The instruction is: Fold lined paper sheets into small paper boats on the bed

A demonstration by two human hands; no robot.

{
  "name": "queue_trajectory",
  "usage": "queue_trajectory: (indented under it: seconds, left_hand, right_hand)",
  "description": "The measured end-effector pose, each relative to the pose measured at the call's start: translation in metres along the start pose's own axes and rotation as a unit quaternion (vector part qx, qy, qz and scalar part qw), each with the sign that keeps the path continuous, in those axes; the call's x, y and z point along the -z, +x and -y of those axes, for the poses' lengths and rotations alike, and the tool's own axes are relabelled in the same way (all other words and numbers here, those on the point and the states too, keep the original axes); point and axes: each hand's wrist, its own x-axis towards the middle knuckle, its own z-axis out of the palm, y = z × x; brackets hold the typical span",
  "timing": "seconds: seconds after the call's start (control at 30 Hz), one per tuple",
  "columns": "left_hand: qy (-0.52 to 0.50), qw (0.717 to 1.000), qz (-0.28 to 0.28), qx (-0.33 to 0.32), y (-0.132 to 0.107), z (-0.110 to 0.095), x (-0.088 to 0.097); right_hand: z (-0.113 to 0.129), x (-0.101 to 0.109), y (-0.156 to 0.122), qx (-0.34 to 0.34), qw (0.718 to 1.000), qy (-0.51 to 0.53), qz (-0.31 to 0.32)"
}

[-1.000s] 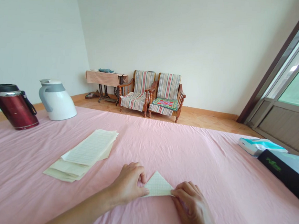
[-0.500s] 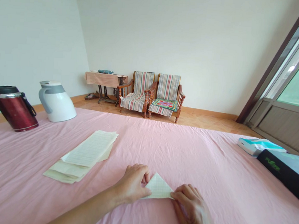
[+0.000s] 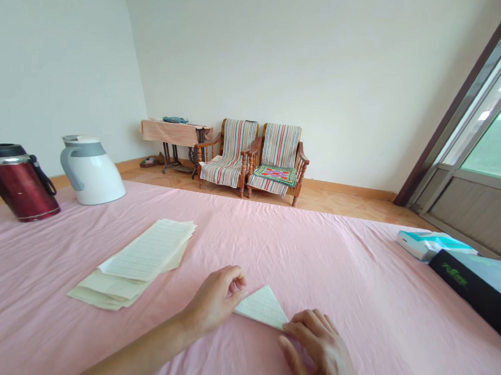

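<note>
A small sheet of pale green lined paper (image 3: 264, 307), folded into a triangle, lies on the pink cloth between my hands. My left hand (image 3: 216, 297) is beside its left edge, fingers curled and thumb tip brought close to them; no paper shows inside that curl. My right hand (image 3: 318, 343) keeps its fingertips on the right corner of the triangle, while its thumb rests lower, apart from the paper. Left of my hands lies a loose stack of similar lined paper sheets (image 3: 141, 254), slightly fanned out.
The pink cloth (image 3: 315, 250) has wrinkles. At the left stand a red thermos cup (image 3: 20, 189) and a white-grey jug (image 3: 97, 175). A blue-white packet (image 3: 432, 245) and a black box (image 3: 463, 285) lie at the right. Two wooden armchairs (image 3: 277, 149) stand beyond.
The paper triangle has turned, its left corner now higher than its right. My left thumb has come off the triangle's lower left corner. My right thumb has spread from the fingers.
</note>
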Motion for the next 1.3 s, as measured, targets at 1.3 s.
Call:
queue_trajectory:
  seconds: [1.3]
  left_hand:
    - [0.084,0.994,-0.055,0.038,-0.034,-0.001,-0.001]
  right_hand:
    - [-0.005,-0.015,0.005,-0.076,0.995,0.032,0.049]
